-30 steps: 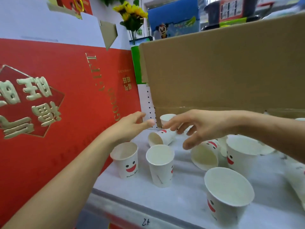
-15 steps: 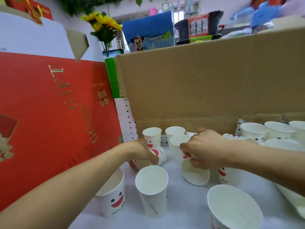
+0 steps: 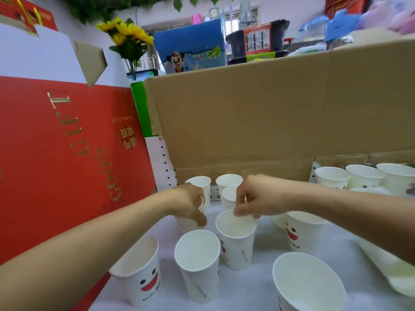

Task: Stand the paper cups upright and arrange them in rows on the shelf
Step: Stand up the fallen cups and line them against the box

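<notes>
White paper cups printed with red smiles stand on the white shelf. My left hand grips the rim of an upright cup at the left, mostly hidden under my fingers. My right hand pinches the far rim of another upright cup in the middle. Two upright cups stand in front, one by the red box and one beside it. Three more cups stand behind my hands. One cup lies on its side at the right.
A tall red gift box walls the left side. A brown cardboard box closes the back. A row of upright cups stands at the back right. A large cup sits at the front right and another behind it.
Both hands reached in and took hold of lying cups. Those two cups now stand upright, each held at the rim. The camera has moved closer and lower.
</notes>
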A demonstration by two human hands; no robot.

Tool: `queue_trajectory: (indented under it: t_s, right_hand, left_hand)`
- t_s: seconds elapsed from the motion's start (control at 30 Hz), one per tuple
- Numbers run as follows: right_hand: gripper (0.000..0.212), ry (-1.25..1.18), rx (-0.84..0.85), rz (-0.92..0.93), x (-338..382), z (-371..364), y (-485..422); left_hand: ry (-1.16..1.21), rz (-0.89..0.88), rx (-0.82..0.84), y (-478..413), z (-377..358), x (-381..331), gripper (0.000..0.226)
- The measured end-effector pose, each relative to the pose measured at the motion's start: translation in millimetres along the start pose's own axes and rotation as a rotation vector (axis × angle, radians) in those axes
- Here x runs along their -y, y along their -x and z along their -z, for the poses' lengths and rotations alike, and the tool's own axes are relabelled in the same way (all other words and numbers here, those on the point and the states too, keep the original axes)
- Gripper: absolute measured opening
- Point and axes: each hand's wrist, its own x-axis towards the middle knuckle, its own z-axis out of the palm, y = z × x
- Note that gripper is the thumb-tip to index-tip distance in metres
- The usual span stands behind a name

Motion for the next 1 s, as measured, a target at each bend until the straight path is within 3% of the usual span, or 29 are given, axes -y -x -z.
queue_trajectory:
  t_s: [0.1,0.23,0.4,0.5,0.6,0.7,0.8,1.0]
  right_hand:
    - [0.022,-0.074,-0.136,-0.027,-17,33,9]
    - [0.014,-0.054,-0.237,-0.071,-58,64,25]
    - [0.011,-0.007,-0.123,-0.115,-86,55,17]
    - [0.010,0.192,-0.070,-0.092,-89,39,-11]
    - [0.038,0.406,0.011,-0.019,-86,25,-37]
    - [0.056,0.439,0.076,0.125,-83,19,-47]
    - [0.048,0.556,0.056,0.214,-79,19,-53]
    - [0.011,0.726,0.055,0.242,-81,24,-49]
  left_hand:
    - [0.133,0.022,-0.066,5,7,1,0.066]
    - [0.130,-0.199,-0.420,9,19,-15,0.035]
    - [0.199,-0.345,-0.253,0,13,-53,0.029]
    - [0.157,-0.323,-0.234,-7,7,-63,0.024]
    - [0.128,-0.310,-0.240,-14,2,-64,0.019]
    - [0.134,-0.315,-0.231,-18,0,-59,0.016]
    - [0.162,-0.324,-0.232,-15,0,-53,0.013]
    - [0.216,-0.332,-0.242,-9,-4,-44,0.011]
